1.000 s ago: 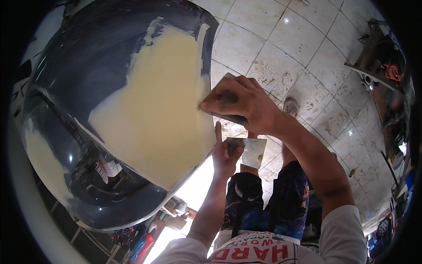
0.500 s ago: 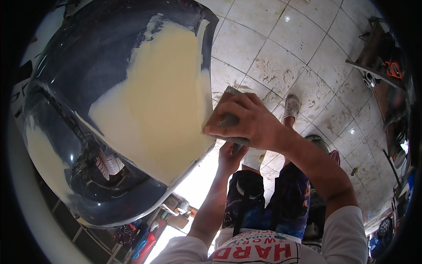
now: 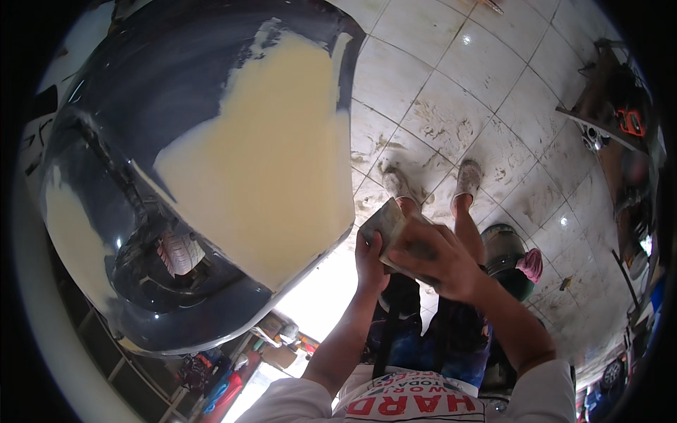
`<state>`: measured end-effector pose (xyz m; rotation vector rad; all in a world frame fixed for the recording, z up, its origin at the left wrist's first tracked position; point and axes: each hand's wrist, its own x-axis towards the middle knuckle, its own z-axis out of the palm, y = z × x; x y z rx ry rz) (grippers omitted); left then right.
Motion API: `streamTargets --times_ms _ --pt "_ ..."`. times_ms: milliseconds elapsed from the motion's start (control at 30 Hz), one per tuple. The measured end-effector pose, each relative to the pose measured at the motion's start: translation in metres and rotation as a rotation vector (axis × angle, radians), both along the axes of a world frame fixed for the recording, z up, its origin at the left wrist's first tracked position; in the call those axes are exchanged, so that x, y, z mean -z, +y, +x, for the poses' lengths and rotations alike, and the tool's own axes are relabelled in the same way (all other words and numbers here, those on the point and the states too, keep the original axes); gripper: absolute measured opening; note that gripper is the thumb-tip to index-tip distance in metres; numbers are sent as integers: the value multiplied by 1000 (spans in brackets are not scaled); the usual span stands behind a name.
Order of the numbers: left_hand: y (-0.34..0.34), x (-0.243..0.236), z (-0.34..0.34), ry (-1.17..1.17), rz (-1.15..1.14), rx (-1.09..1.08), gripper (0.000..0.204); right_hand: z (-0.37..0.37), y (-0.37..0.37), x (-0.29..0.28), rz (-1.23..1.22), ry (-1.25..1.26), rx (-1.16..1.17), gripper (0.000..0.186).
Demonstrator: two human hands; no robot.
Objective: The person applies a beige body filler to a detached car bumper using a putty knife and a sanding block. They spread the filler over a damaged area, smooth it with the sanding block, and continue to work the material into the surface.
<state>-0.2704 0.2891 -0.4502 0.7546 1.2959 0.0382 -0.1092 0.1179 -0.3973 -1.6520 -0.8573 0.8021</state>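
Observation:
My right hand (image 3: pixel 441 261) is closed around a sanding block with a dark grip, tilted in front of my thighs. A grey flat face of the sanding block (image 3: pixel 384 224) shows on its left side. My left hand (image 3: pixel 370 262) grips that side, thumb raised against the grey face; some of its fingers are hidden behind. To the left stands a dark car body panel (image 3: pixel 176 77) with a broad, smooth patch of cream-yellow filler (image 3: pixel 275 162). Both hands are apart from the panel, just right of its lower right edge.
Beside my right leg stands a dark bucket (image 3: pixel 504 254) with a pink cloth (image 3: pixel 530 266) over its rim. The tiled floor (image 3: pixel 486 92) is smeared with dirt. A shelf with tools (image 3: pixel 606 127) lines the right side. Boxes and oddments (image 3: pixel 282 345) lie below the panel.
My right hand has drawn the sanding block away from the panel's edge, down and right toward my body. My left hand has come up and taken hold of the block's left side.

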Motion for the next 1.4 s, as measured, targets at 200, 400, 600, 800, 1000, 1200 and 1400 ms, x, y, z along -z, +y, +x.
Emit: streamTargets --times_ms 200,400,600,800,1000,1200,1400 --pt "-43 -47 39 -55 16 25 30 -45 -53 -1 50 82 189 79" --pt "-55 -65 56 -123 45 108 29 -31 -98 36 -220 -155 86 60" --pt "-44 -67 85 -97 541 816 32 26 -114 9 -463 -375 133 49" --pt "-60 -94 109 -230 1007 847 19 21 -85 -13 -242 -285 156 45" --pt "-60 -119 129 -377 1180 674 26 -4 -92 -22 -126 -225 73 47" --pt "-67 -106 145 -226 278 219 29 -1 -90 -40 60 -259 344 69" --pt "-74 -119 129 -308 89 109 26 25 -107 -1 -227 -212 226 65"
